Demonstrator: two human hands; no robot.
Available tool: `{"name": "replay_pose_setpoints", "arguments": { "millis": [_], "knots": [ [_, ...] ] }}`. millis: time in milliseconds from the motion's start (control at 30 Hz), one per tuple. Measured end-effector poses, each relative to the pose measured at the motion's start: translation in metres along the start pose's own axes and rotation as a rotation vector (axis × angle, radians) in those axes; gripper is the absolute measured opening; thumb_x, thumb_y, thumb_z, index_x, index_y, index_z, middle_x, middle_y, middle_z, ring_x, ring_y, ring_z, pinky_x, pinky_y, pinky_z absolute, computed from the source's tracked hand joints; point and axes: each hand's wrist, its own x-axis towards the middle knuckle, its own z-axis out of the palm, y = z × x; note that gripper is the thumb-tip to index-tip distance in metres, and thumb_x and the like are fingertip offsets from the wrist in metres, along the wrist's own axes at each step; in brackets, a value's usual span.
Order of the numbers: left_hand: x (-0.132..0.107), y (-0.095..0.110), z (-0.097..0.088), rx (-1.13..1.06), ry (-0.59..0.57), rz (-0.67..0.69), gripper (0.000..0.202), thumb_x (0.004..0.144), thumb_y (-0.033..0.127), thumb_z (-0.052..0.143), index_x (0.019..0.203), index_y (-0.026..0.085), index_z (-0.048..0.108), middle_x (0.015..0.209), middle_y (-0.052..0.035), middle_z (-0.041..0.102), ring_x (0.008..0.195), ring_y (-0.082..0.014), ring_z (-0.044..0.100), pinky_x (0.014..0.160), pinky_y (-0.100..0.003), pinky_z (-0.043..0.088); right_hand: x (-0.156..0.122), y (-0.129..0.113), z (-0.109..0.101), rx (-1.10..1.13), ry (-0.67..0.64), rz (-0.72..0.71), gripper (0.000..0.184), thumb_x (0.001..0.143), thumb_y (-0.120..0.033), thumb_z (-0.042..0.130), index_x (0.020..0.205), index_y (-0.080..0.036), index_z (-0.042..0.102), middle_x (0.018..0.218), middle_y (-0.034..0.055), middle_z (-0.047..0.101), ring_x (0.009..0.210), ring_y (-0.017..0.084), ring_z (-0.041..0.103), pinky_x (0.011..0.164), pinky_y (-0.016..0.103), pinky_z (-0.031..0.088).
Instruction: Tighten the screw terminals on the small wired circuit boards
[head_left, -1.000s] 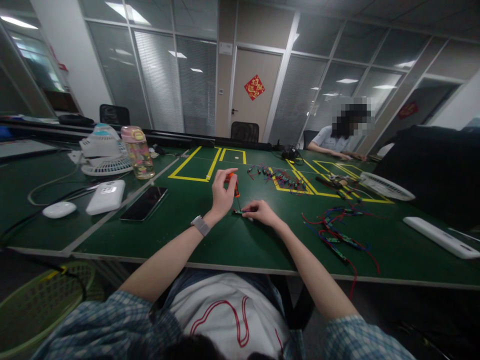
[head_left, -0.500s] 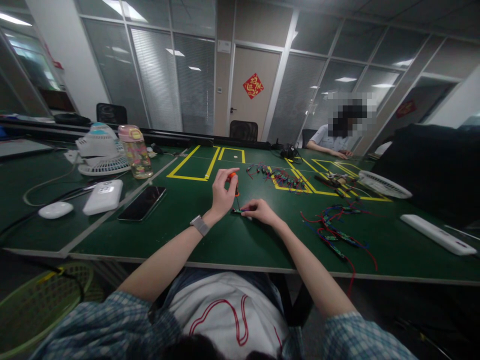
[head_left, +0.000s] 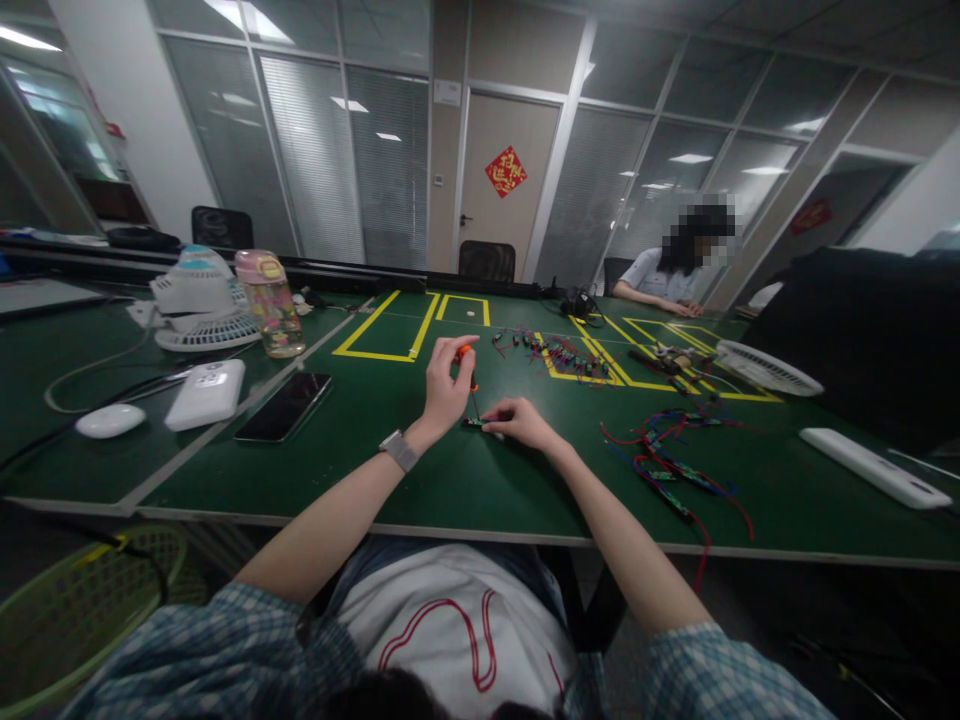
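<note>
My left hand [head_left: 444,388] is closed round a small screwdriver with an orange handle [head_left: 469,360], held upright with its tip down on a small green circuit board [head_left: 474,423]. My right hand [head_left: 521,422] pinches that board and presses it flat on the green table [head_left: 420,470]. A watch sits on my left wrist. The board is mostly hidden under my fingers.
A pile of boards with red and blue wires [head_left: 667,465] lies right of my hands, more [head_left: 559,353] farther back. A black phone [head_left: 285,406], white power bank [head_left: 205,394], mouse [head_left: 109,420], bottle [head_left: 270,303] and fan [head_left: 201,300] stand left. Another person [head_left: 675,275] sits far right.
Almost nothing differs; my left hand has shifted slightly on the screwdriver handle while the right hand stays on the board.
</note>
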Motion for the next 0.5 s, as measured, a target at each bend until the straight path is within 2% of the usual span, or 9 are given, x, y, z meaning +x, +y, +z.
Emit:
{"name": "replay_pose_setpoints", "arguments": {
  "millis": [133,300,500],
  "knots": [
    [-0.0004,-0.0003,-0.0006,-0.023,-0.005,-0.011,0.024,0.097,0.027,0.041,0.11,0.022,0.061,0.095,-0.0045,0.058,0.086,-0.0144,0.056,0.077,-0.028,0.046,0.0001,-0.0007,-0.0004,-0.017,0.0,0.007,0.024,0.068,-0.026,0.075,0.089,-0.013,0.077,0.066,0.0026,0.067,0.058,0.011,0.052,0.057,0.023,0.039],
    [-0.0003,0.0036,-0.001,0.043,0.009,0.035,0.015,0.09,0.029,0.056,0.1,0.022,0.065,0.089,-0.0029,0.057,0.082,-0.0144,0.054,0.077,-0.028,0.046,0.0007,0.0001,0.0,-0.012,0.005,-0.008,0.024,0.068,-0.026,0.075,0.088,-0.013,0.077,0.067,0.0027,0.067,0.059,0.011,0.052,0.057,0.023,0.038],
    [-0.0006,-0.0016,0.0005,0.001,-0.002,0.005,0.024,0.097,0.028,0.043,0.113,0.022,0.059,0.095,-0.0041,0.06,0.085,-0.0143,0.056,0.077,-0.028,0.046,0.0008,0.0012,0.0001,-0.006,0.004,-0.008,0.025,0.068,-0.026,0.075,0.089,-0.013,0.077,0.067,0.0028,0.067,0.058,0.011,0.052,0.058,0.024,0.039]
  ]
}}
